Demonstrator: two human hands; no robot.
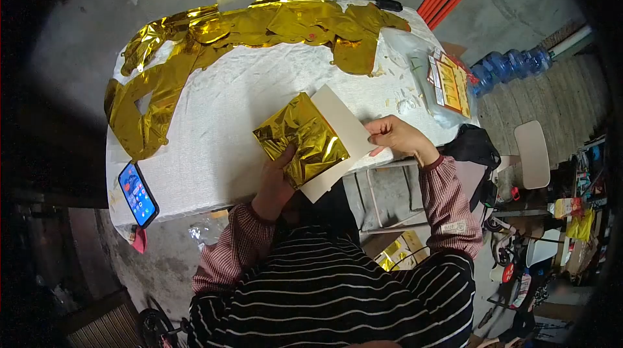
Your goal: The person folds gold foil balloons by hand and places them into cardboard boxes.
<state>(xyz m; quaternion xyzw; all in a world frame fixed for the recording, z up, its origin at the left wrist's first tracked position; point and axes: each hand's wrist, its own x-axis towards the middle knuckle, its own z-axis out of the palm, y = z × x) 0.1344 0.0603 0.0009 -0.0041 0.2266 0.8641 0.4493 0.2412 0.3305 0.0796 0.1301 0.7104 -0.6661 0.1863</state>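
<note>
My left hand [278, 179] grips a gold foil packet [302, 140] near the table's front edge, its thumb lying on the foil's top face. A cream card [341, 114] extends out from under the foil on the right. My right hand [394, 135] pinches the card's right edge between thumb and fingers. The card's part beneath the foil is hidden. Flat gold foil pieces [279, 27] lie overlapped along the far side of the white-covered table [233, 88], and more gold foil [152, 105] lies on its left side.
A phone [138, 194] with a lit screen lies at the left edge. Printed red and yellow sheets [448, 85] in clear plastic lie at the right end. A small black object [389, 4] is at the far edge. Below, an open box [402, 251] holds gold material.
</note>
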